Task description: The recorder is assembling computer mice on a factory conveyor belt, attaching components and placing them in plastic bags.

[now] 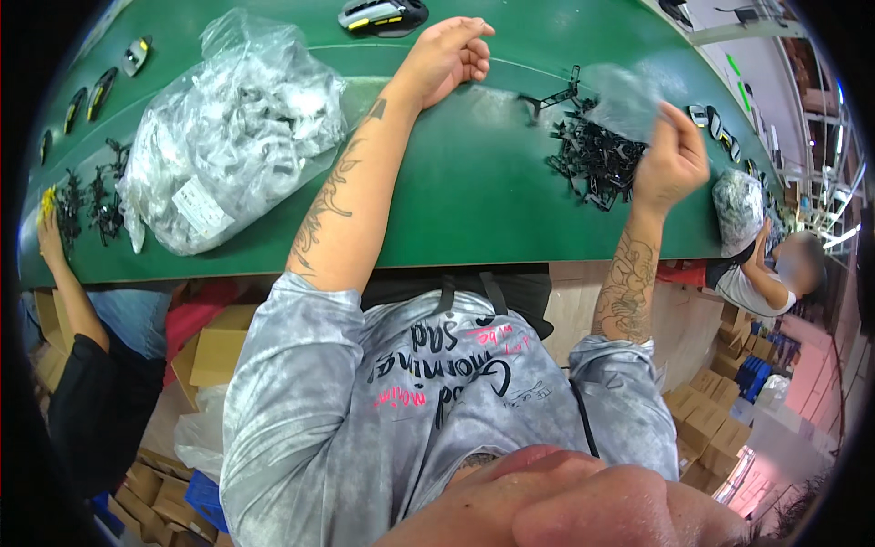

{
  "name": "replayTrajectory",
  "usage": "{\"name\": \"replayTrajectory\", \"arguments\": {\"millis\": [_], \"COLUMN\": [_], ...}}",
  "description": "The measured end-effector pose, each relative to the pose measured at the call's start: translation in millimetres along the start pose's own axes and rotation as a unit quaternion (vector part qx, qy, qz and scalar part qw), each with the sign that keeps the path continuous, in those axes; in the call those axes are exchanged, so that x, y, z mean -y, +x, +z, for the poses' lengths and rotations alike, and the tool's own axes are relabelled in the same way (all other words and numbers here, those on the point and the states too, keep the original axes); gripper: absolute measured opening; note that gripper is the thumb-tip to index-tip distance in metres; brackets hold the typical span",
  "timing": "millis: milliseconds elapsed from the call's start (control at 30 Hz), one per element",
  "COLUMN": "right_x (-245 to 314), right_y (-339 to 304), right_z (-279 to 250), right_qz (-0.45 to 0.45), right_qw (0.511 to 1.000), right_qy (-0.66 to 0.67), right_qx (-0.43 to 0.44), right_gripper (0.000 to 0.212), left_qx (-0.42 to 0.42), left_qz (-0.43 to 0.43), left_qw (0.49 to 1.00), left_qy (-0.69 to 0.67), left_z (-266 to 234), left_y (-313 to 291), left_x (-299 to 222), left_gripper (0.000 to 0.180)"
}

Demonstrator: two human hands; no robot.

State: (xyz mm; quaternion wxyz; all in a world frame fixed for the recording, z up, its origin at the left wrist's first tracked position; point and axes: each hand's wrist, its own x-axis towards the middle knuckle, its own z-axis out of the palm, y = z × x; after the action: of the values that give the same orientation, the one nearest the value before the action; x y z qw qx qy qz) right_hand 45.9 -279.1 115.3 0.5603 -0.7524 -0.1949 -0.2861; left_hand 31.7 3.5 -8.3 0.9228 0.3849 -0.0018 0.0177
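My right hand (676, 166) is closed, with its fingertips pinching a clear plastic bag (624, 102), which looks limp and blurred. The bag hangs over the far edge of a heap of small black plastic parts (597, 162) on the green work surface. One black frame-like part (554, 96) sticks out at the heap's far left. Over the middle of the surface, my left hand (447, 62) has loosely curled fingers, the index stretched apart, and nothing visible in them. Nearest to it is a grey, black and yellow mouse-shaped device (383, 15).
A large clear bag of wrapped pieces (237, 137) lies left of my left forearm. Beyond it are similar devices (102, 94) and more black parts (105, 205). Co-workers stand at both sides, one hand (50, 239) at far left. Cardboard boxes (711, 410) are stacked below at right.
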Motion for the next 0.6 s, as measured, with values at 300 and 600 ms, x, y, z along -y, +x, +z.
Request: {"name": "replayTrajectory", "arguments": {"millis": [300, 600], "right_x": [44, 113], "right_y": [-1, -55], "right_z": [56, 170], "right_qz": [-0.01, -0.272], "right_qw": [0.991, 0.826], "right_qy": [0.125, -0.042], "right_qx": [0.04, 0.493], "right_gripper": [0.009, 0.028], "left_qx": [0.168, -0.074], "left_qz": [0.005, 0.05], "left_qw": [0.984, 0.977], "left_qy": [-0.051, -0.192], "left_z": [9, -1], "left_y": [-15, -26], "left_x": [-15, -11], "left_gripper": [0.098, 0.024]}}
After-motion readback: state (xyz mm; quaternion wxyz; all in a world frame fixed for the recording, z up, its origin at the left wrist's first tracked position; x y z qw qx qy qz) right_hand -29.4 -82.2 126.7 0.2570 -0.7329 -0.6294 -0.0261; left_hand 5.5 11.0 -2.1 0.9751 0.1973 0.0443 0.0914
